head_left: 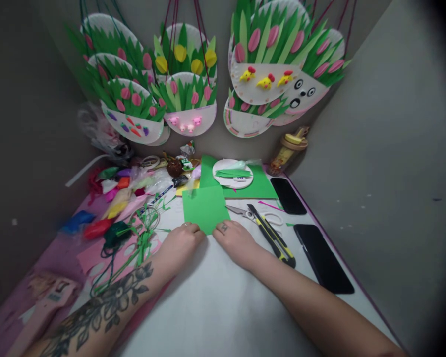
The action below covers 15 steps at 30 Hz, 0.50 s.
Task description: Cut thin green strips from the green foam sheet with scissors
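Touching near corners of green sheet [204,207] on tabletop [215,307], left of scissors [238,211], with curled left grip [184,242] and right grip [235,242]; cannot tell whether pinching. Could crease the sheet by tugging unevenly, or snag it by sliding right.

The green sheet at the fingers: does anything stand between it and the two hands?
Nothing visible does: the left hand and right hand are at the near edge of the green sheet. The scissors and yellow-black cutter lie to its right, not between.
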Motion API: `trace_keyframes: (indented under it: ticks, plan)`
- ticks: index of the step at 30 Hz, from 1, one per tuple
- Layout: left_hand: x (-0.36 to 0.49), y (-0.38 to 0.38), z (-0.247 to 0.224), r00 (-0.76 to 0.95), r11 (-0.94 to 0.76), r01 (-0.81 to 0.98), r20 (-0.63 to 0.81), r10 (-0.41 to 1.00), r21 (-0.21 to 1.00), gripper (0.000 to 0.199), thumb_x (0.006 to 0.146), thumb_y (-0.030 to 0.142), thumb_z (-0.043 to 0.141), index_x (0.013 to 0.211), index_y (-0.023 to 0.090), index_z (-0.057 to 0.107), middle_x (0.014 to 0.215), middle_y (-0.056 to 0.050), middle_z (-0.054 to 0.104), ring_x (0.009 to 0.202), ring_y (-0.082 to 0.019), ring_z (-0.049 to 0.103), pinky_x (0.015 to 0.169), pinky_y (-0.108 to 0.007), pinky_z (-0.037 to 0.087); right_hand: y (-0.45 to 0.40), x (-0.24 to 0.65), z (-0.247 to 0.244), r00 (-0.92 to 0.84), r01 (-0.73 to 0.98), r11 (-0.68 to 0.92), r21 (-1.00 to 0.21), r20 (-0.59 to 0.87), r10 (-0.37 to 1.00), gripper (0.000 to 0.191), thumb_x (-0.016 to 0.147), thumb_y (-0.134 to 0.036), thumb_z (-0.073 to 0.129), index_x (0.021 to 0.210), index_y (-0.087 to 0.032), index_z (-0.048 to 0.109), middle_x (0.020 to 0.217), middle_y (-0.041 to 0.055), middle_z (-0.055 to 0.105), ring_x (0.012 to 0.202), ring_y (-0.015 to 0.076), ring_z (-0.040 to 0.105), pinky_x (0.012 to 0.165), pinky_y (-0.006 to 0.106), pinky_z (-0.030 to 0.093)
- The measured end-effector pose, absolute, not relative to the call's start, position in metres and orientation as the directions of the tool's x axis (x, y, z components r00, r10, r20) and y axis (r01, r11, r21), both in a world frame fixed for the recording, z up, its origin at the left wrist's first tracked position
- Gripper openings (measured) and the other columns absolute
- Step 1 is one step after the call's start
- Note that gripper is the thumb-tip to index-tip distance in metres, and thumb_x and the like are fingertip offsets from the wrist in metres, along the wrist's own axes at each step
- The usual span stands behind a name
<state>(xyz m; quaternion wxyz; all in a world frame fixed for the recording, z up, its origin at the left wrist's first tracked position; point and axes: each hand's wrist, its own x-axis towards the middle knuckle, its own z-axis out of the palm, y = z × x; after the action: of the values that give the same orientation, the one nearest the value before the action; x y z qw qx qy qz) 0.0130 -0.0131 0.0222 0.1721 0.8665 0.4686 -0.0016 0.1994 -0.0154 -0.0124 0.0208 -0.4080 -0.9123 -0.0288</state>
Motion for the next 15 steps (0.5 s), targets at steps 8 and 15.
trace_keyframes:
  ticks: [8, 15]
  plan:
    - [0.015, -0.006, 0.005, 0.596, -0.584, 0.802, -0.127, 0.793, 0.125, 0.024, 0.091, 0.019, 0.04, 0.096, 0.016, 0.063, 0.09, -0.009, 0.062, 0.088, -0.021, 0.057, 0.079, -0.033, 0.045, -0.014, 0.199, -0.018, -0.635, 0.772, 0.635, 0.035, 0.062, 0.77, 0.011, 0.089, -0.011, 0.048, 0.092, -0.014, 0.058, 0.091, 0.0085, 0.058, 0.085, 0.0219, 0.049, 0.071, 0.032, 0.04]
    - [0.017, -0.003, 0.0, 0.531, -0.522, 0.847, -0.131, 0.837, 0.1, 0.02, 0.09, 0.017, 0.04, 0.091, 0.015, 0.059, 0.091, -0.009, 0.06, 0.089, -0.021, 0.056, 0.08, -0.033, 0.044, -0.005, 0.201, -0.025, -0.574, 0.815, 0.578, -0.046, 0.076, 0.815, 0.017, 0.088, -0.006, 0.045, 0.094, -0.013, 0.059, 0.093, 0.0108, 0.059, 0.09, 0.0228, 0.049, 0.079, 0.033, 0.04]
